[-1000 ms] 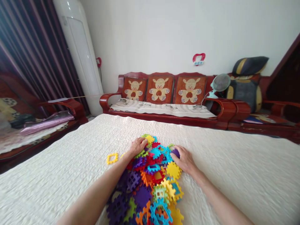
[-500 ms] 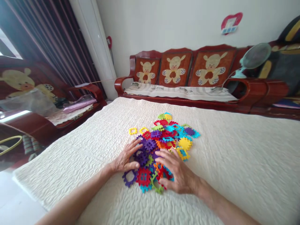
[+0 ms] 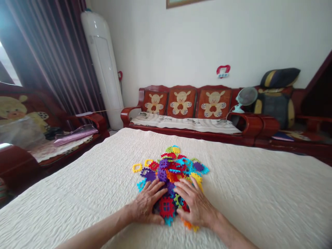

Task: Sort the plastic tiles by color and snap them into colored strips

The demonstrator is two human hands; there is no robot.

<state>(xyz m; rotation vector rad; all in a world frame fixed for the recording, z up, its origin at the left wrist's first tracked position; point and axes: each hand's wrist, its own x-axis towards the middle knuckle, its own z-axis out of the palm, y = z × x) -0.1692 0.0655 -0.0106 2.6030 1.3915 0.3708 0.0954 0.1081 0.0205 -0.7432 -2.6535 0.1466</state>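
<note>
A loose pile of toothed plastic building pieces lies on the cream quilted cover [image 3: 93, 186]. My left hand [image 3: 148, 203] rests on the pile's near left side, fingers stretched out over the pieces. On the near right side, my right hand [image 3: 195, 203] lies with its fingers spread. Between the hands is a red window-shaped piece [image 3: 166, 206] with a light blue piece [image 3: 168, 221] at its lower edge. Purple pieces [image 3: 163, 175] sit just beyond the fingertips. Some pieces are hidden under both palms. A yellow square frame [image 3: 137, 168] lies apart at the left.
Beyond the covered surface stands a wooden sofa [image 3: 186, 132] with bear-pattern cushions [image 3: 182, 103]. A small fan [image 3: 246, 97] is at its right arm. Another wooden seat [image 3: 20, 145] is on the left, near a tall white cabinet-like unit [image 3: 103, 65].
The camera view has tilted up. Both hands are now nearer the pile's close edge, and the pieces around them have shifted. Orange and yellow pieces now show below my right hand.
</note>
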